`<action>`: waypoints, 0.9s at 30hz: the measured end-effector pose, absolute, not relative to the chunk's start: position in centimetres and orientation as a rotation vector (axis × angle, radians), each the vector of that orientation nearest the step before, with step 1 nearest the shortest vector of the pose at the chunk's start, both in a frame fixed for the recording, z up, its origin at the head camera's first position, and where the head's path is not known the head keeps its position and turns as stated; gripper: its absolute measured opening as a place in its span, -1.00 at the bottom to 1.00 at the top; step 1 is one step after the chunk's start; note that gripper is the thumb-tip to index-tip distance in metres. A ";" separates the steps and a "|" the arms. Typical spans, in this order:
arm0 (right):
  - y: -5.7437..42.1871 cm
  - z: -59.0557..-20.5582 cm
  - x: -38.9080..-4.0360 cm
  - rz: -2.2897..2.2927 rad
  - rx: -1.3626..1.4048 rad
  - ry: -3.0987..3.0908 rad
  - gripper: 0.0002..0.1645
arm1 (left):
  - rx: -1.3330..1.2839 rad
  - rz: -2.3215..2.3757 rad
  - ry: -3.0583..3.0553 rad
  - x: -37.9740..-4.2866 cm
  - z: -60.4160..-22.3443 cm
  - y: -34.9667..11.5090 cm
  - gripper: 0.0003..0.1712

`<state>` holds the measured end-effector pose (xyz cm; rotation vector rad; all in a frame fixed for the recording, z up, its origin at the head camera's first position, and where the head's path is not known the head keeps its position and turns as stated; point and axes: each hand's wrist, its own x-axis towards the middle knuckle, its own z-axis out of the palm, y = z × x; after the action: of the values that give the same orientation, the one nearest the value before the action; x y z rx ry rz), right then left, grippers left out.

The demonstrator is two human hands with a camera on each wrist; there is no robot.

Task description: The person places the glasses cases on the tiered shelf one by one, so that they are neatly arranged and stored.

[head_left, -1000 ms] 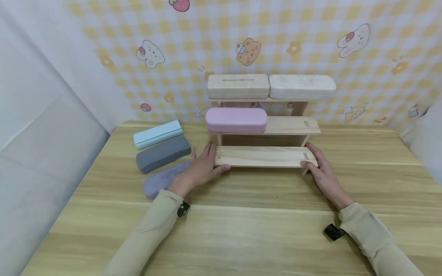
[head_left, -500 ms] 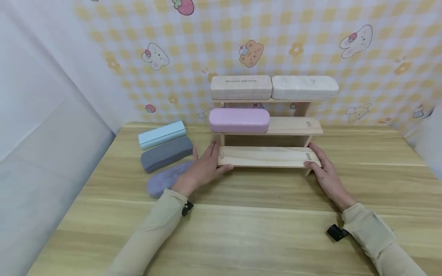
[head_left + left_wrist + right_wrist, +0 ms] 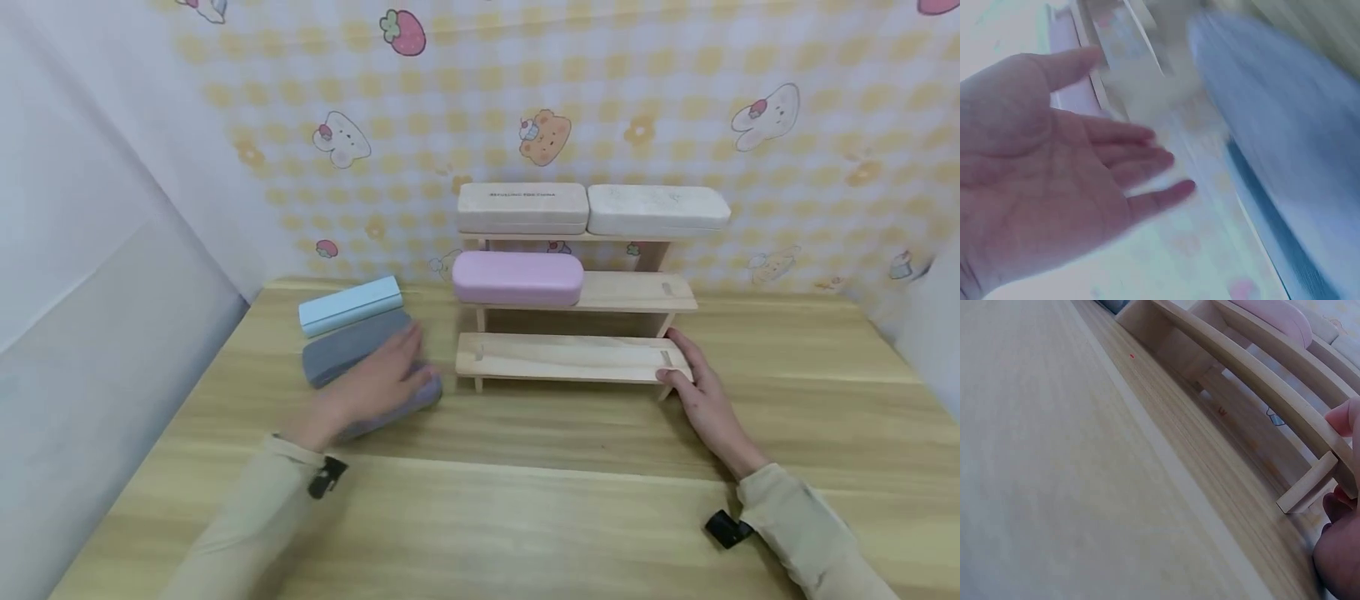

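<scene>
My left hand (image 3: 371, 383) is over the purple-grey glasses case (image 3: 411, 407) on the table's left side, fingers extended. The left wrist view shows this hand with open palm and loose fingers, apart from a blurred bluish case (image 3: 1291, 119); contact cannot be told from the head view. My right hand (image 3: 708, 400) grips the right end of the lowest board of a three-tier wooden shelf (image 3: 562, 358), thumb on top. In the right wrist view, the hand's fingers (image 3: 1340, 419) hold that board's end by its leg. A pink glasses case (image 3: 517, 277) rests on the middle tier's left half.
A beige case (image 3: 522, 210) with lettering and a white case (image 3: 657, 210) stand side by side on the top tier. Left of the shelf lie a grey case (image 3: 348, 343), partly covered by the hand, and a light blue case (image 3: 351, 306). A checked cloth (image 3: 420, 125) hangs behind.
My left hand has let go of the shelf's left end and moved left over the purple-grey case. The right hand keeps its grip. The head view has tilted slightly.
</scene>
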<state>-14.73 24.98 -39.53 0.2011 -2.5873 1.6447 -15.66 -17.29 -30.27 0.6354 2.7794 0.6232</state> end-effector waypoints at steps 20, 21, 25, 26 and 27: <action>24.7 -38.7 -15.3 1.650 0.218 -2.556 -0.28 | 0.074 1.359 2.786 -21.4 -32.4 -33.3 -0.07; 24.6 -38.7 -15.3 1.650 0.212 -2.565 -0.27 | 0.068 1.344 2.746 -21.6 -32.8 -33.6 -0.03; 24.7 -39.2 -14.9 1.632 0.192 -2.597 -0.27 | 0.054 1.251 2.633 -22.1 -34.3 -34.1 0.04; 24.7 -39.2 -14.8 1.629 0.189 -2.604 -0.27 | 0.045 1.247 2.612 -22.1 -34.6 -34.1 0.04; 24.8 -39.2 -14.7 1.631 0.188 -2.604 -0.27 | 0.051 1.250 2.610 -22.3 -34.7 -34.1 0.03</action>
<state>-14.73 24.80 -39.17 0.1876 -2.6037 1.6311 -22.29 -34.11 -34.74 0.0513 2.6099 1.2504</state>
